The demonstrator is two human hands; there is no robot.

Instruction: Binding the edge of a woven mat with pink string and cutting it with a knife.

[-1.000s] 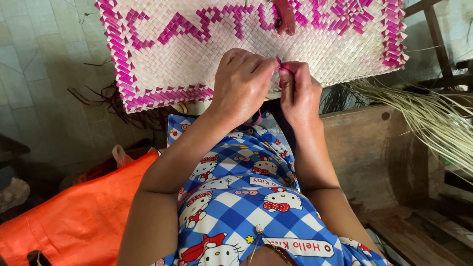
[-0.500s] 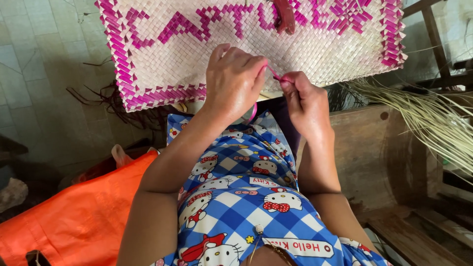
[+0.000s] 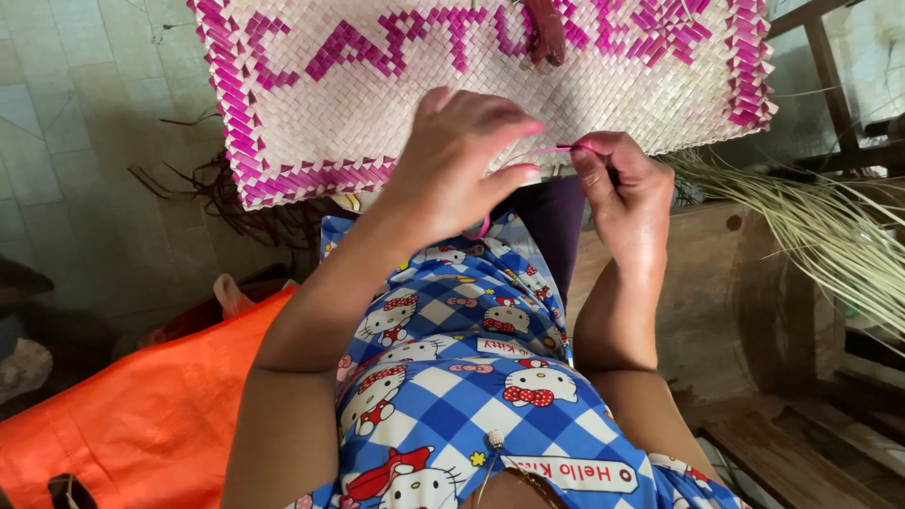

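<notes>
Pale green square-tiled floor, dim at lower left. Worn brown wooden bench at right; dark wooden frame rails upper right. Soft, even daylight, no hard shadows.

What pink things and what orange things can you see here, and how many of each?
Pink: 2, the thin pink strip pinched between the left hand and right hand, and the pink border and pattern woven into the mat.
Orange: 1, the orange bag at lower left.
Total: 3
</notes>
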